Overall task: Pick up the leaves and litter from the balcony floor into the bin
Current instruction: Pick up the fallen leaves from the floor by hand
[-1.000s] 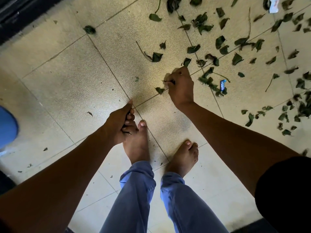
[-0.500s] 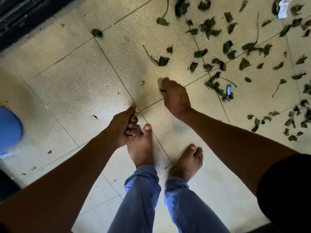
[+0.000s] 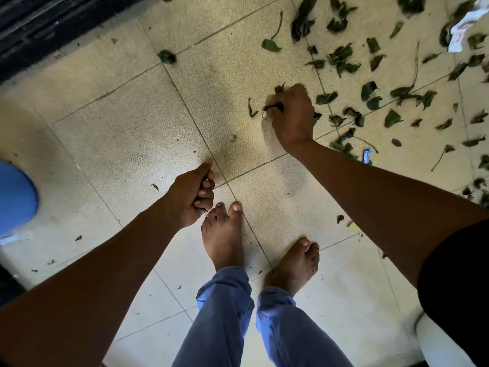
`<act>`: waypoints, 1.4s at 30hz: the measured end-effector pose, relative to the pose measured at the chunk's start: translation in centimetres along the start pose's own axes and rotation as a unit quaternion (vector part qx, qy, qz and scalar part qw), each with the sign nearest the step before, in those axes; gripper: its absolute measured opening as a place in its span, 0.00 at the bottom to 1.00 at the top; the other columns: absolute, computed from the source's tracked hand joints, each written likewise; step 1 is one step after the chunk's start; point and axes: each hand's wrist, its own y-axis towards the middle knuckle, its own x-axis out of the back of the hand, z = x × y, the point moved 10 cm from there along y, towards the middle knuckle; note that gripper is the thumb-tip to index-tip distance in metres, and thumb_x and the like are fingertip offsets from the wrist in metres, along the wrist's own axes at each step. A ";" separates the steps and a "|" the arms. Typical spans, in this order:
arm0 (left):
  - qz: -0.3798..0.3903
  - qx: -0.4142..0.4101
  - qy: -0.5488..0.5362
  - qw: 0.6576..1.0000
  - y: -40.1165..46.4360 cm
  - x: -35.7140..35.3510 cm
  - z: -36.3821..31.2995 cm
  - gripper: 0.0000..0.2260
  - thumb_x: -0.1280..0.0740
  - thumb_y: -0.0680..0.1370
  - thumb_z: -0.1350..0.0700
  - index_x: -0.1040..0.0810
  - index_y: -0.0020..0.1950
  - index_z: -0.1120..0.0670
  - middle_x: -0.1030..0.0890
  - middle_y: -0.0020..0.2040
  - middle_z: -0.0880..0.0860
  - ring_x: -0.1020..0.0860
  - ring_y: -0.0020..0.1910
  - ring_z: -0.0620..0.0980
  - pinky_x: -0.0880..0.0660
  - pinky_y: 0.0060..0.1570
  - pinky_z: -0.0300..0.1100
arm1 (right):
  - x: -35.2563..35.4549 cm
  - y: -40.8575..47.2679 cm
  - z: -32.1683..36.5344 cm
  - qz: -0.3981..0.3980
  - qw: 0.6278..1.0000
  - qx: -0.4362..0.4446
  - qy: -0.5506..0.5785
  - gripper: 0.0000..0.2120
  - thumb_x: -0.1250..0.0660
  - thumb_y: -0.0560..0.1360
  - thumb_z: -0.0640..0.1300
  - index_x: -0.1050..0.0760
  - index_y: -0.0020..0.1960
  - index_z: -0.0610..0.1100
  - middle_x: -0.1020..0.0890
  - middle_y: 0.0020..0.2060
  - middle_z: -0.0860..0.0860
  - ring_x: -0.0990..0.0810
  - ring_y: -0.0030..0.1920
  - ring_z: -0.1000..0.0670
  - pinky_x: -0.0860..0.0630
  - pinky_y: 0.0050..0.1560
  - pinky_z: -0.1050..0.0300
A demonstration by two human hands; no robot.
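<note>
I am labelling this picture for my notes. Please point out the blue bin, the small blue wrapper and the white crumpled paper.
blue bin (image 3: 16, 197): head view, on its blue side at the left edge.
small blue wrapper (image 3: 367, 154): head view, on its middle.
white crumpled paper (image 3: 464, 29): head view, on its white middle, top right.

Matt, speckled floor tiles (image 3: 111, 144); dry, curled leaves (image 3: 369, 90); soft cloth trousers (image 3: 225, 313).

Dark green leaves (image 3: 369, 89) strewn across far-right tiles, white litter (image 3: 464, 27) top right, blue bin (image 3: 16, 197) far left
</note>
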 end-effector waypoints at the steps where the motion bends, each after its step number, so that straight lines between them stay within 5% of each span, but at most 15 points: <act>1: 0.000 0.000 0.000 1.000 0.0 0.1 0.0 0.16 0.34 0.81 0.44 0.30 0.37 0.50 0.35 0.26 0.45 0.40 0.20 0.40 0.47 0.18 0.32 | 0.5 0.2 0.3 -0.003 1.000 0.011 -0.007 0.06 0.30 0.75 0.38 0.17 0.50 0.44 0.22 0.55 0.43 0.20 0.50 0.47 0.23 0.53 0.56; 7: 0.002 -0.001 -0.010 1.000 0.4 0.5 0.3 0.17 0.34 0.81 0.44 0.30 0.37 0.51 0.35 0.27 0.45 0.40 0.20 0.40 0.47 0.17 0.32 | 0.8 2.0 2.1 0.018 0.992 0.116 -0.052 0.05 0.30 0.70 0.32 0.17 0.44 0.39 0.22 0.59 0.45 0.19 0.51 0.47 0.22 0.52 0.56; 12: -0.001 0.008 -0.019 1.000 0.2 0.5 1.0 0.17 0.34 0.81 0.44 0.30 0.37 0.51 0.35 0.27 0.45 0.40 0.21 0.41 0.48 0.19 0.32 | -0.1 2.2 2.1 0.040 0.990 0.086 -0.102 0.04 0.29 0.72 0.35 0.17 0.45 0.42 0.18 0.47 0.44 0.19 0.49 0.44 0.33 0.45 0.60; 15: -0.004 0.008 -0.019 1.000 0.2 0.5 1.1 0.16 0.33 0.81 0.44 0.30 0.37 0.51 0.35 0.27 0.45 0.40 0.21 0.41 0.47 0.18 0.32 | 0.0 1.0 3.6 0.030 0.996 0.079 -0.006 0.05 0.28 0.70 0.36 0.20 0.43 0.44 0.17 0.42 0.50 0.19 0.44 0.50 0.23 0.45 0.54; 20: -0.007 0.006 -0.030 0.999 0.3 0.1 0.8 0.16 0.33 0.81 0.45 0.29 0.37 0.51 0.34 0.27 0.46 0.40 0.21 0.41 0.47 0.18 0.33 | -3.3 -1.4 5.7 0.112 0.983 0.144 0.018 0.22 0.30 0.70 0.33 0.22 0.63 0.43 0.18 0.50 0.46 0.19 0.49 0.49 0.22 0.54 0.54; 24: -0.002 0.003 -0.036 0.999 0.3 0.0 0.6 0.16 0.33 0.81 0.45 0.29 0.37 0.51 0.34 0.27 0.46 0.40 0.21 0.41 0.47 0.18 0.32 | -4.0 -1.1 5.2 0.094 0.982 0.145 -0.073 0.09 0.32 0.69 0.34 0.21 0.48 0.43 0.22 0.45 0.45 0.22 0.45 0.45 0.23 0.45 0.50; 27: -0.002 0.001 -0.038 0.999 0.1 0.4 0.5 0.17 0.33 0.81 0.44 0.30 0.36 0.51 0.35 0.27 0.46 0.41 0.21 0.41 0.48 0.18 0.32 | -3.9 -1.1 4.4 0.069 0.988 0.115 -0.078 0.09 0.32 0.72 0.34 0.19 0.51 0.39 0.22 0.51 0.42 0.20 0.49 0.43 0.23 0.49 0.53; 32: -0.009 0.001 -0.050 0.999 -0.2 1.4 0.6 0.17 0.33 0.81 0.44 0.30 0.37 0.51 0.35 0.28 0.46 0.41 0.21 0.41 0.48 0.18 0.33 | -2.8 -1.2 3.3 0.017 0.998 0.055 0.004 0.07 0.31 0.73 0.30 0.23 0.50 0.34 0.30 0.57 0.46 0.24 0.48 0.58 0.21 0.56 0.60; 40: -0.009 -0.006 -0.054 0.998 -0.1 2.4 1.0 0.17 0.31 0.79 0.44 0.29 0.37 0.52 0.35 0.28 0.47 0.40 0.22 0.42 0.48 0.19 0.33 | -2.9 -1.0 3.8 0.019 0.998 0.049 -0.026 0.05 0.30 0.72 0.33 0.17 0.46 0.40 0.17 0.49 0.44 0.20 0.49 0.49 0.30 0.53 0.66; 42: -0.004 -0.007 -0.059 0.998 -0.1 2.3 0.9 0.17 0.31 0.79 0.44 0.29 0.37 0.52 0.35 0.28 0.47 0.41 0.21 0.42 0.48 0.19 0.33 | -2.0 -0.1 3.8 0.020 0.999 0.032 -0.018 0.05 0.29 0.72 0.36 0.18 0.46 0.43 0.16 0.46 0.46 0.18 0.48 0.46 0.27 0.50 0.58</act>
